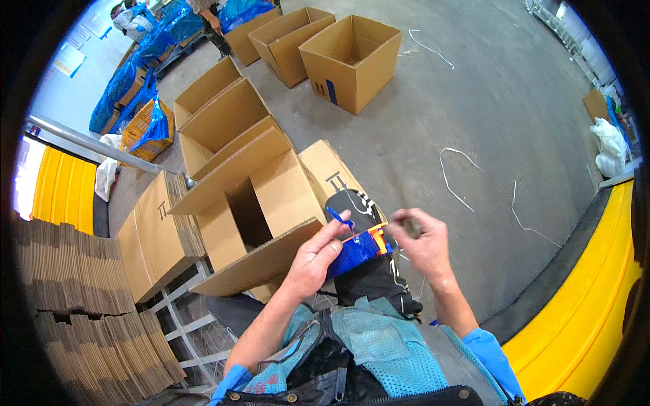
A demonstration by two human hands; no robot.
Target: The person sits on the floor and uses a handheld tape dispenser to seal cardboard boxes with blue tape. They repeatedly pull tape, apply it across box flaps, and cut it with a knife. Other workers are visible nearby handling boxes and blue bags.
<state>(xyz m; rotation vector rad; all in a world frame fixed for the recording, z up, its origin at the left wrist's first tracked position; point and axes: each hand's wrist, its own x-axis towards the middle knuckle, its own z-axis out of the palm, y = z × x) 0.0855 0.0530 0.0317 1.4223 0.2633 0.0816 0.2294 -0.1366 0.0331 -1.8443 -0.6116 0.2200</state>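
Note:
My left hand (312, 261) grips a tape dispenser with a roll of blue tape (353, 254) and an orange frame (378, 238). A twisted strip of blue tape (339, 217) sticks up beside my left fingertips. At the dispenser's right side is my right hand (424, 243), fingers curled and blurred by motion. Something dark shows between its fingers, and I cannot tell whether it is held. To the left of my hands stands a cardboard box (289, 188) with raised flaps and a dark gap between its inner flaps. Black clothing with white cords (363, 281) lies beneath the dispenser.
Several open cardboard boxes (355, 66) stand ahead on the concrete floor (457, 122). Stacked flat cartons (76, 269) rise at the left beside a metal grid (177, 325). White straps (444, 172) lie on the floor. Yellow padded barriers (579, 294) flank me. Other people (205, 18) are farther back.

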